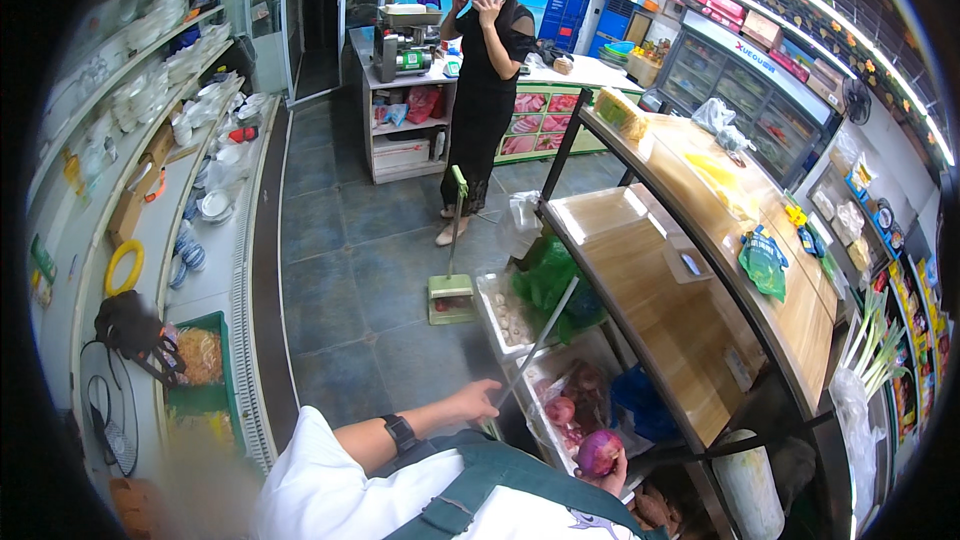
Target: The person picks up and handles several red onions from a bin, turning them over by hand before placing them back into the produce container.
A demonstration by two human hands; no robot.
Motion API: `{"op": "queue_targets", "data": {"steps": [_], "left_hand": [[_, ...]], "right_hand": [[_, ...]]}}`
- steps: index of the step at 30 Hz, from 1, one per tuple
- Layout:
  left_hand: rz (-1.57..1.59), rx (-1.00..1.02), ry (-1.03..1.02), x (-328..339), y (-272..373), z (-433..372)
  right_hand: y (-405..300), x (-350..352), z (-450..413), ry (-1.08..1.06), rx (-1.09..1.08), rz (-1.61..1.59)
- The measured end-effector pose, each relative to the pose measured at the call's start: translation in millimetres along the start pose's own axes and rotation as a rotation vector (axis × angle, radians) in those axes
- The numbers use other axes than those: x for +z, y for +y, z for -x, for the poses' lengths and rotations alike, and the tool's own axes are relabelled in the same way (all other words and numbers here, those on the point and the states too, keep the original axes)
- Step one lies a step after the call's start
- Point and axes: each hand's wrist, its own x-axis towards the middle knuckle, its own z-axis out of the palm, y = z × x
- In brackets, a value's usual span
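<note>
My left hand (478, 400), with a dark watch on its wrist, is at the lower end of a grey pole (541, 337). Its fingers are partly curled around the pole, which slants up to the right over white foam boxes. Some pale green strands (491, 429) show just below this hand. A whole red onion (599, 453) rests in my right hand (618, 477), the fingers behind and beneath it. That hand is beside the rim of a foam box (551, 444) containing more red onions (559, 410) and loose skins.
A green long-handled dustpan (451, 300) holding reddish scraps stands on the tiled floor. Another foam box (491, 326) contains pale bulbs. Wooden shelving (645, 277) rises on the right; shelves of dishes (217, 206) line the left. A person (487, 75) stands ahead, phone raised, beside a counter.
</note>
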Motion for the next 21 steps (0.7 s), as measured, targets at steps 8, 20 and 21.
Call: {"op": "queue_targets", "data": {"steps": [8, 20, 21], "left_hand": [[0.043, 0.008, 0.033, -2.1, -0.5, 3.6], [0.063, -0.002, 0.066, -5.2, -8.0, 6.2], [0.064, -0.002, 0.069, -5.6, -7.9, 6.8]], "right_hand": [[1.3, -1.1, -7.7, 0.032, -0.008, 0.028], [-1.4, 5.9, -12.2, -0.029, 0.033, 0.058], [-1.0, 5.6, -13.3, -0.018, 0.035, 0.048]]}}
